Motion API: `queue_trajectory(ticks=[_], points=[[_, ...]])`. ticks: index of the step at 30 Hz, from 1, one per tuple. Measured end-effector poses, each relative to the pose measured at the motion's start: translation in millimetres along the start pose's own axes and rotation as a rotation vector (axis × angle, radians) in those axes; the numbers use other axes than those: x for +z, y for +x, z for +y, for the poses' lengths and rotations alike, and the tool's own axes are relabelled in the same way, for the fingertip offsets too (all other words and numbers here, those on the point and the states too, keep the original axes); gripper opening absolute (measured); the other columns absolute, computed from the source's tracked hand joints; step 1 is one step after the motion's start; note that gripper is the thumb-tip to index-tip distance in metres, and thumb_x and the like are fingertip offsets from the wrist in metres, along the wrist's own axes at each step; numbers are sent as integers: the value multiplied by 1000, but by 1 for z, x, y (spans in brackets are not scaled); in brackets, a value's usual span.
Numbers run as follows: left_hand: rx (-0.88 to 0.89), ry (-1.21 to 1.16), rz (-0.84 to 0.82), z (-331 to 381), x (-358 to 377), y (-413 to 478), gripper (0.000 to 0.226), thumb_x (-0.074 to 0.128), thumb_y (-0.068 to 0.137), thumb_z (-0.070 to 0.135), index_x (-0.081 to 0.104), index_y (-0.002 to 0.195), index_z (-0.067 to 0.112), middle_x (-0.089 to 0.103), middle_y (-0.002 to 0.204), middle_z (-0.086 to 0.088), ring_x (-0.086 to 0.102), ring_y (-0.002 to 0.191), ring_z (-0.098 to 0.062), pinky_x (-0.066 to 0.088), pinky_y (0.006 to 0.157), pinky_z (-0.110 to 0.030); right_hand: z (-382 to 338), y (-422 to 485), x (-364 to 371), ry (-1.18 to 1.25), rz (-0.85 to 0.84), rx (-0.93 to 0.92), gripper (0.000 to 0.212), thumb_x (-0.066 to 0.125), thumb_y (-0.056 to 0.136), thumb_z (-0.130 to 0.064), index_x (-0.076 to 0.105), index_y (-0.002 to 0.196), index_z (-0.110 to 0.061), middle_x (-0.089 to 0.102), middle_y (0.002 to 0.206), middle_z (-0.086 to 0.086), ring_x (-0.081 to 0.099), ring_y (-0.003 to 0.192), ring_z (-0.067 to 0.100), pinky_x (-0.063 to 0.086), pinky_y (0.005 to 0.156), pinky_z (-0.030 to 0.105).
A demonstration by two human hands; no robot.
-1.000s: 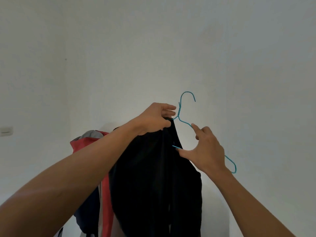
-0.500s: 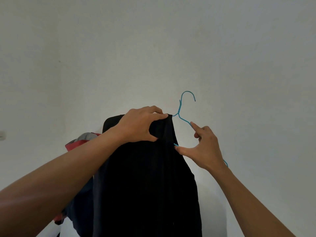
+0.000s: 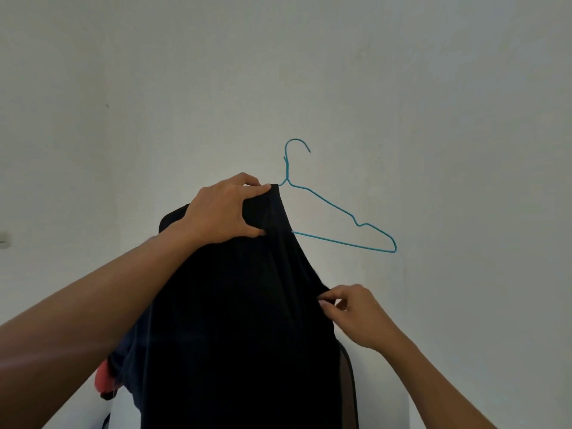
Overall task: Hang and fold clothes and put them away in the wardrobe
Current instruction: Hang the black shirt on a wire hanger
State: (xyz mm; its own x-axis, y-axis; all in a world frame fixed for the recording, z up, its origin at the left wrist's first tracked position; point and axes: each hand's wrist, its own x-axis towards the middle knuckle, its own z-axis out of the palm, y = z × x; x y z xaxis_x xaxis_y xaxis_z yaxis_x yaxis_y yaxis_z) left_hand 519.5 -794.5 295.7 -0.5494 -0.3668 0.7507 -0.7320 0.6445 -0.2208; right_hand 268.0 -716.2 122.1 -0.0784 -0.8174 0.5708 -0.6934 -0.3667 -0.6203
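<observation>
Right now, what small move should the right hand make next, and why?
Probably the right hand should lift the edge it pinches over the bare arm of the blue hanger. The left hand grips the black garment at the hanger's neck, and that side is uncovered.

A plain off-white wall [image 3: 402, 88] fills nearly the whole view, matte and bare. Toward the left a faint vertical corner line [image 3: 117, 150] shows where it meets a slightly darker side wall [image 3: 46, 119], which carries a small dark speck [image 3: 107, 105]. At the far left edge a white wall fitting [image 3: 3, 240] is cut off by the frame, so what it is cannot be told. The light is soft and dim, palest low on the wall.
</observation>
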Motion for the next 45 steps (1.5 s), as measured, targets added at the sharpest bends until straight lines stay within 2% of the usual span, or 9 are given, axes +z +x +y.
queue_trajectory(ticks=[5,8,12,18,22,29,32,38,45], points=[[-9,2,-18,-29,-4,-21,85,81,66,58,47,143,43,56,127,11,60,108,-16,51,83,-37,2,8,-37,811,112,419,24,56,93,-20,75,96,-6,73,93,9,64,75,21,52,71,36],[-9,30,-15,-44,0,-34,85,83,64,58,50,141,42,60,120,10,63,101,-18,51,76,-36,-2,15,-66,1084,41,490,39,46,97,-30,72,102,-2,73,98,11,66,83,23,53,76,41],[-52,20,-10,-52,3,-40,87,83,62,62,51,140,43,59,116,11,62,98,-16,51,74,-35,-9,22,-76,845,-30,419,29,55,99,-25,73,105,-2,74,109,11,68,94,23,56,79,40],[-96,77,-52,-46,5,-38,90,80,60,67,49,141,44,57,118,12,59,100,-14,46,72,-31,-18,32,-66,459,132,395,12,74,87,-13,76,87,-1,76,89,11,71,74,20,56,60,25],[-141,113,-93,-41,5,-32,92,79,59,70,47,142,45,56,117,12,58,102,-14,42,71,-30,-19,38,-56,56,216,253,7,76,84,-15,80,78,-16,75,75,-1,68,69,12,46,59,19],[-258,112,-196,-52,3,-38,95,80,56,72,49,142,45,56,115,10,55,105,-14,43,74,-32,-30,34,-72,121,-123,253,27,59,94,1,77,98,-19,62,53,-15,47,46,1,35,49,10],[-292,92,-227,-51,6,-39,96,80,53,74,51,139,45,57,111,10,55,106,-14,44,75,-33,-30,32,-72,-8,-192,238,35,56,95,0,79,100,-27,74,78,6,54,63,2,41,61,11],[-383,-27,-240,-55,7,-38,101,82,48,73,52,139,42,54,110,11,53,115,-17,43,79,-35,-21,31,-64,65,108,179,15,68,90,-8,74,88,-22,74,83,5,66,73,15,49,66,25],[-284,50,-140,-53,7,-42,102,78,49,76,49,141,43,55,115,11,56,103,-14,41,73,-31,-29,36,-65,243,133,309,19,61,93,-3,74,95,-17,72,84,4,61,68,11,43,66,20]])
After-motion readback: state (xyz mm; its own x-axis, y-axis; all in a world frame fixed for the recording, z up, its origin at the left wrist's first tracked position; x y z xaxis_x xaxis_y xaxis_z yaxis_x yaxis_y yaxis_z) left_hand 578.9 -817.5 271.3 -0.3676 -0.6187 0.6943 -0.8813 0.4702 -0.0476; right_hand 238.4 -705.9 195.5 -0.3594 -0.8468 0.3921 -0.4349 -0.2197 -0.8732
